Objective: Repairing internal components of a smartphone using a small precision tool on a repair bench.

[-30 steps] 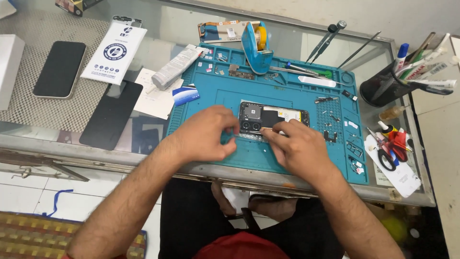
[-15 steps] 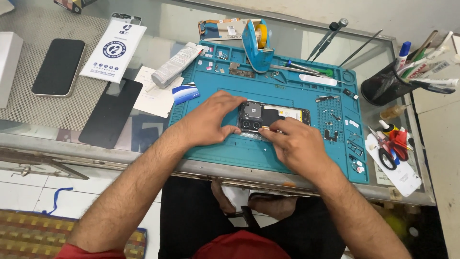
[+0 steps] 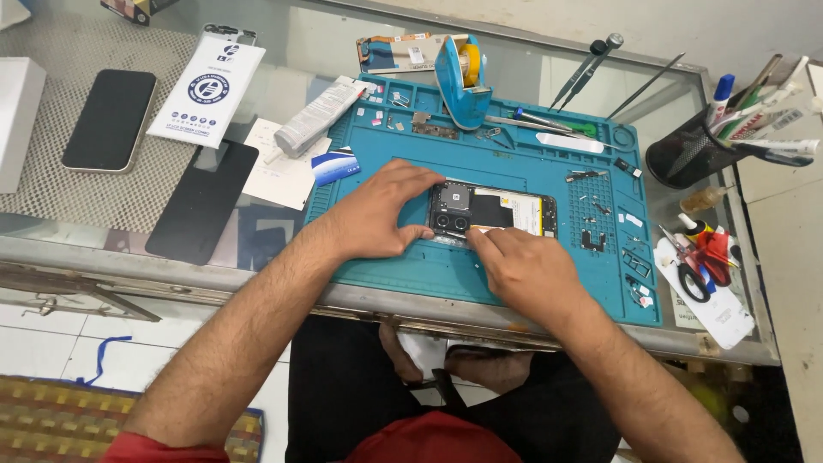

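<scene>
glass-topped counter | white tiled floor | woven mat

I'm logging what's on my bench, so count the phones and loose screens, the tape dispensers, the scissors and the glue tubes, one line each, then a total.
Phones and screens: 3: opened phone under the left hand and right hand, phone on mesh, dark panel
Tape dispensers: 1
Scissors: 1
Glue tubes: 1
Total: 6

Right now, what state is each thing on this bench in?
Opened phone: back cover off, insides showing, flat on the blue mat.
Left hand: steadying the phone's camera end.
Right hand: fingertips pressing its near edge.
Dark phone: screen off, lying flat.
Scissors: closed.
</scene>
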